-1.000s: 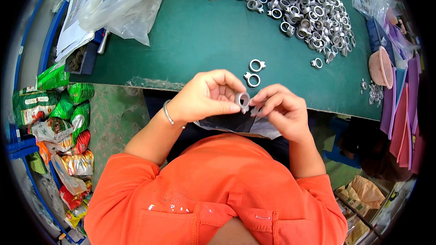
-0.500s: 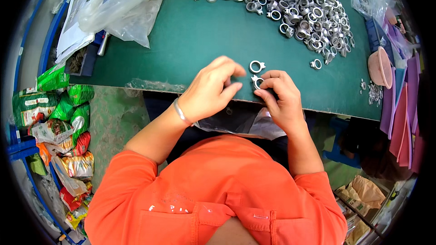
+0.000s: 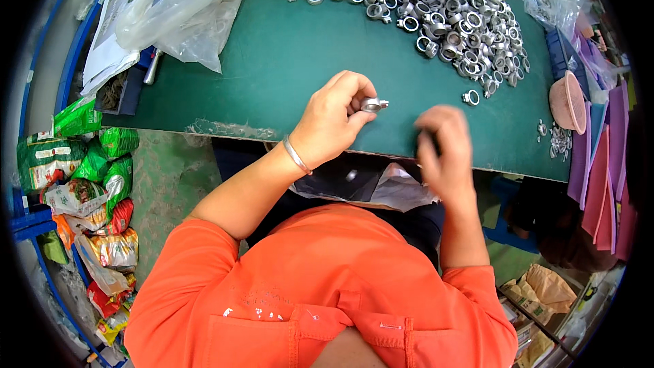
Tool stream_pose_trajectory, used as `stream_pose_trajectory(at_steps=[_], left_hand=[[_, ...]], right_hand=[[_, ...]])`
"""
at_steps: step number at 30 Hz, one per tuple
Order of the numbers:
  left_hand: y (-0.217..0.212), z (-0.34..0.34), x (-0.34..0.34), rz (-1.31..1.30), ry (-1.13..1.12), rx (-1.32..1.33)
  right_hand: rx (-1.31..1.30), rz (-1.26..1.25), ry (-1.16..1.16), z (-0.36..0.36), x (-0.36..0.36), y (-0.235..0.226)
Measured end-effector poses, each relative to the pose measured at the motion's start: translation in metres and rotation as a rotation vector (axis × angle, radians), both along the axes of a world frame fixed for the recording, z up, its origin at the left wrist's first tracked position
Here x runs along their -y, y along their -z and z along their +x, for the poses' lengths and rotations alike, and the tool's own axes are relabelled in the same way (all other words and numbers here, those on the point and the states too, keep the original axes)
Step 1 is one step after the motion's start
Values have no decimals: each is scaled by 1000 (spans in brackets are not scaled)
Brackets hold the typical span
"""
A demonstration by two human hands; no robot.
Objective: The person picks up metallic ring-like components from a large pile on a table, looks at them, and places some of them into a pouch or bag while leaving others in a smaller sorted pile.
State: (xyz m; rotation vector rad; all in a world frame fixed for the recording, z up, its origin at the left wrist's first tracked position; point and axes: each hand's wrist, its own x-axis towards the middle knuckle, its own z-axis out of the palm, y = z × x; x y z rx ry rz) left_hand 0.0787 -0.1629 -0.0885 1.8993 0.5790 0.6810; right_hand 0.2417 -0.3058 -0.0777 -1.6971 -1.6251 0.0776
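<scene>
Just above the table's near edge, my left hand is closed round a silver metal ring with a small lug, which points to the right. My right hand is at the near edge of the green table, apart from that ring. Motion smears its fingers, so whether they hold anything is hidden. Below the edge, a small pale blur shows over the dark plastic bag at my lap. A heap of similar rings covers the far right of the table, and one single ring lies apart from it.
Clear plastic bags and papers lie at the far left. A pink basket and several small metal parts are at the right edge. Coloured packets fill the left shelf side.
The two rings near my hands have left their spots on the table. My left hand now grips one ring. My right hand has moved right and toward me, away from the left.
</scene>
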Motion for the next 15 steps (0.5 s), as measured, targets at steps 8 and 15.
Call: stream_pose_trajectory(at_steps=[8, 15], left_hand=[[3, -8, 3, -342, 31, 182], [-2, -16, 3, -488, 99, 336]], right_hand=[[177, -27, 482, 34, -17, 21], [369, -73, 730, 37, -22, 20]])
